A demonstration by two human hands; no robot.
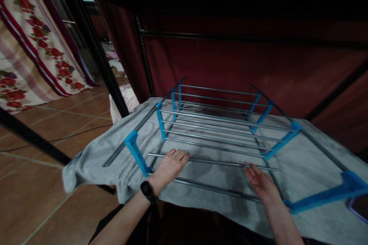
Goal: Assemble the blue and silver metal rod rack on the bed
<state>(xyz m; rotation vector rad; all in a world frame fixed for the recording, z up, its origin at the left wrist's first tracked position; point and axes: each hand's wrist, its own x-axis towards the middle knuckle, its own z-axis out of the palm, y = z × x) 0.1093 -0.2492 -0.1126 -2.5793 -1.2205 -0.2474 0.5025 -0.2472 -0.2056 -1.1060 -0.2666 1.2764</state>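
Observation:
A loose metal tube (215, 162) lies crosswise above the near end of a rack built of metal tubes and blue plastic brackets (161, 122). My left hand (174, 162), palm down with a dark watch on its wrist, has its fingers closed over the tube near its left end. Towards the other end, my right hand (260, 182), palm up, pinches the same tube between thumb and fingertips. Both ends of the tube stick out free of any bracket. Below it, a fixed crossbar (218, 190) joins the nearest left bracket (136, 153) and right bracket (327, 195).
The rack rests on a grey blanket (94, 164) over a bed. Black metal posts (99, 51) and a dark upper frame surround it, with a red curtain (201, 61) behind. A phone-like object (359, 206) lies at the right edge. Tiled floor (40, 183) shows at left.

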